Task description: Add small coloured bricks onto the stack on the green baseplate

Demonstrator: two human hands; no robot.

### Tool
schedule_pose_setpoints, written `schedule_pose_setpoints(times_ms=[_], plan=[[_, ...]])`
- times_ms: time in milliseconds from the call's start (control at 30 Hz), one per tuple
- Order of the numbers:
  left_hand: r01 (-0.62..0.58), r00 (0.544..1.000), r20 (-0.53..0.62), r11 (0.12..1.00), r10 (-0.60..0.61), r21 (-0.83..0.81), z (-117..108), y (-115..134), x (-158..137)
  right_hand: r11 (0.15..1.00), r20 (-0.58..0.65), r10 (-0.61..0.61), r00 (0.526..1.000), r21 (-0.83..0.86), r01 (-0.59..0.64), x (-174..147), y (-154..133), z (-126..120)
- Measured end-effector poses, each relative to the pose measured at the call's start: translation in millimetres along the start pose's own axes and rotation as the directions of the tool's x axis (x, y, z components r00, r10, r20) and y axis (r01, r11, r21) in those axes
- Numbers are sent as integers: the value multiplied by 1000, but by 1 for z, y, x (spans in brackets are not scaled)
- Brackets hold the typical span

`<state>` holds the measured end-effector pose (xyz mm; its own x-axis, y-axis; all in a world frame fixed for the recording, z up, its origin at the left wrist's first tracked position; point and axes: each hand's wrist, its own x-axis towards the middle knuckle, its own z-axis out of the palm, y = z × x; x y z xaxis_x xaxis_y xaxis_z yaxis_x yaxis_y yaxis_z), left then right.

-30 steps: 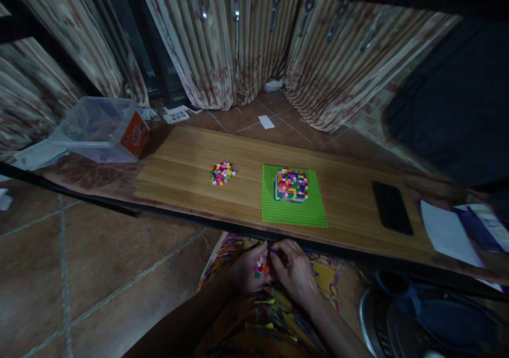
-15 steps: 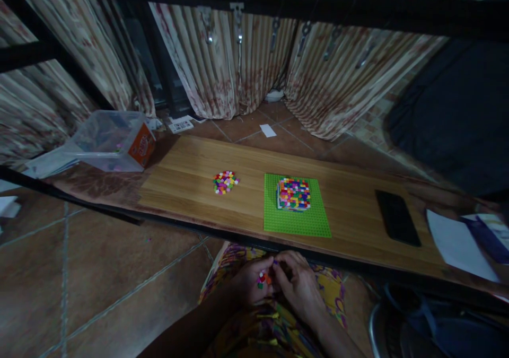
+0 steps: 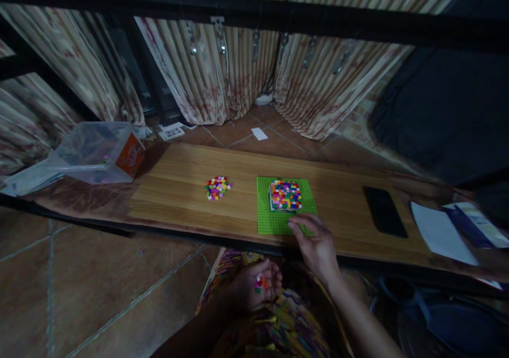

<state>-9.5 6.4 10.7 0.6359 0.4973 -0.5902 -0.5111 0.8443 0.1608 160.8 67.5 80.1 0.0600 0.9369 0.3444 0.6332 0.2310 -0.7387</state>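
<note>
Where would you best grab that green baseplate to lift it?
Pinch the green baseplate at its bare left edge, coming from the left. It lies flat and thin; the brick block fills its middle, and the right hand hovers over its near right corner.
</note>
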Motion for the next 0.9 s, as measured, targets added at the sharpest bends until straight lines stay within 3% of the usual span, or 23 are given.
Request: schedule_pose_setpoints(times_ms=[100, 233, 733, 900], plan=[[11, 1000, 3, 1000, -11, 7, -3, 0, 0, 998, -124, -36, 992, -51, 30, 32, 7, 3], [30, 999, 29, 999, -30, 22, -7, 0, 1, 997, -154, -44, 987, -71, 33, 54, 16, 14], [40, 999, -4, 999, -39, 9, -2, 2, 1, 998, -93, -41, 995, -52, 36, 57, 22, 20], [52, 999, -16, 999, -52, 6, 1, 3, 0, 999, -149, 26, 988, 47, -19, 60, 25, 27]])
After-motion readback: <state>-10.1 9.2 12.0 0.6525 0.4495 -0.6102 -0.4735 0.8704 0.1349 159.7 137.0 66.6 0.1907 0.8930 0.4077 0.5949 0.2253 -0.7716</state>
